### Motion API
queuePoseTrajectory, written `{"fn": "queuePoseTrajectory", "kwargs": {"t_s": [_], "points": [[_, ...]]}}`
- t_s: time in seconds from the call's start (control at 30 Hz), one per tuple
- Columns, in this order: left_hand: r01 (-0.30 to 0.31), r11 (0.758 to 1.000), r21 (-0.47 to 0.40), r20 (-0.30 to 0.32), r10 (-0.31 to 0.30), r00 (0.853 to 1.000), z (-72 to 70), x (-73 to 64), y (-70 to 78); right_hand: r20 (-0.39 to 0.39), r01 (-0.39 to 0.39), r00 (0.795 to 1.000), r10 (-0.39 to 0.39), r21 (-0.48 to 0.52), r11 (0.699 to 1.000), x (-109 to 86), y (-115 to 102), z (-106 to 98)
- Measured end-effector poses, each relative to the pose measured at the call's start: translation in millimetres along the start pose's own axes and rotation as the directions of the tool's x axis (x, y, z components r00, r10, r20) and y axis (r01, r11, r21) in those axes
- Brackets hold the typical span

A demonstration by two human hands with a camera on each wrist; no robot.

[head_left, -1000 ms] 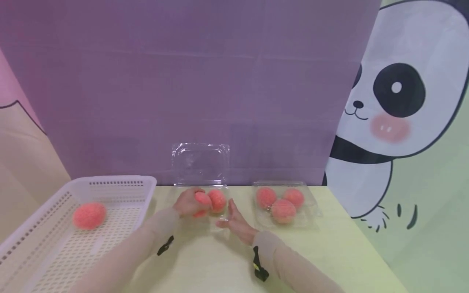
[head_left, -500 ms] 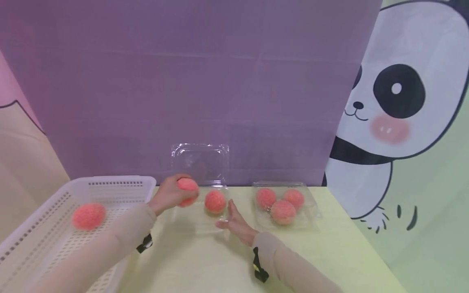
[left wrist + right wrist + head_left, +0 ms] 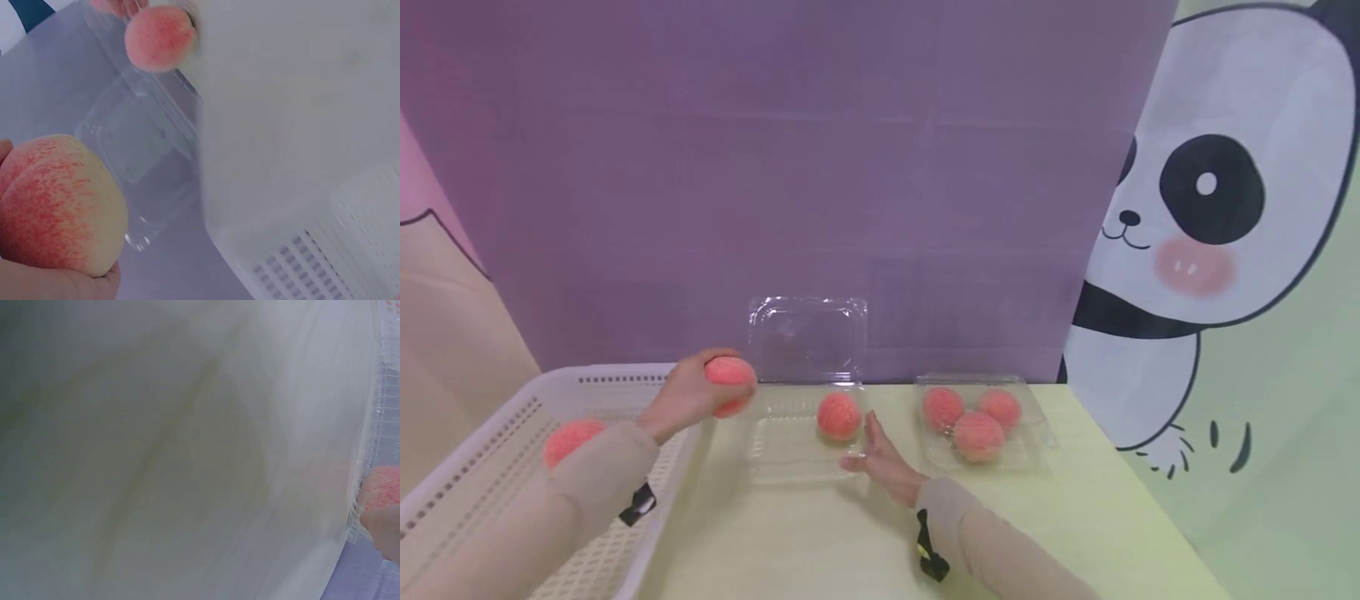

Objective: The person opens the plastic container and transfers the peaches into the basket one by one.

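A white basket (image 3: 602,377) is holding one peach (image 3: 568,442); by its far right corner the left hand (image 3: 688,398) is gripping another peach (image 3: 726,372); an open container (image 3: 782,433) is holding a third peach (image 3: 838,416); the straight-fingered right hand (image 3: 887,462) is lying beside it; a clear box (image 3: 1028,422) is holding three.

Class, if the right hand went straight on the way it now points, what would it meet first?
Probably the open clear container, at its right side, then the peach inside; depth is unclear, and the right hand may be touching that side.
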State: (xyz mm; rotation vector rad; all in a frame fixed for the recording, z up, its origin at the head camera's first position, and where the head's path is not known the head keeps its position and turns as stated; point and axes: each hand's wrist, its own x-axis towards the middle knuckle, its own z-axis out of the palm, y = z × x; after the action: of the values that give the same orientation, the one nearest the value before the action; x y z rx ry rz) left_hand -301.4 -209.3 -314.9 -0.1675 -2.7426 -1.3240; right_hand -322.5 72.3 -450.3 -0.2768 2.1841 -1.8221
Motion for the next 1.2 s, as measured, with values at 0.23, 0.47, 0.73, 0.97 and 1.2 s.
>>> {"fn": "queuePoseTrajectory", "kwargs": {"t_s": [0.23, 0.47, 0.73, 0.97, 1.2], "points": [[0.038, 0.998, 0.055, -0.034, -0.036, 0.999, -23.1, 3.6, -30.2, -0.007, -0.003, 1.0, 0.003, 0.005, 1.0, 0.5, 1, 1], [0.073, 0.995, 0.068, -0.087, -0.067, 0.994, -38.6, 5.8, -62.7, -0.009, -0.003, 1.0, 0.003, 0.006, 1.0, 0.6, -1, 2], [0.125, 0.988, 0.096, -0.064, -0.119, 0.991, -38.1, 2.3, -98.0, -0.004, -0.004, 1.0, 0.004, 0.006, 1.0, -0.9, -1, 1], [0.13, 0.978, 0.165, -0.064, -0.121, 0.991, -34.5, 9.5, -124.3, -0.005, -0.003, 1.0, 0.003, 0.003, 1.0, 0.1, -1, 1], [0.103, 0.967, 0.234, -0.043, -0.096, 0.994, -28.3, 12.3, -143.4, -0.002, -0.011, 1.0, 0.011, 0.001, 1.0, -2.2, 0, 1]]}}
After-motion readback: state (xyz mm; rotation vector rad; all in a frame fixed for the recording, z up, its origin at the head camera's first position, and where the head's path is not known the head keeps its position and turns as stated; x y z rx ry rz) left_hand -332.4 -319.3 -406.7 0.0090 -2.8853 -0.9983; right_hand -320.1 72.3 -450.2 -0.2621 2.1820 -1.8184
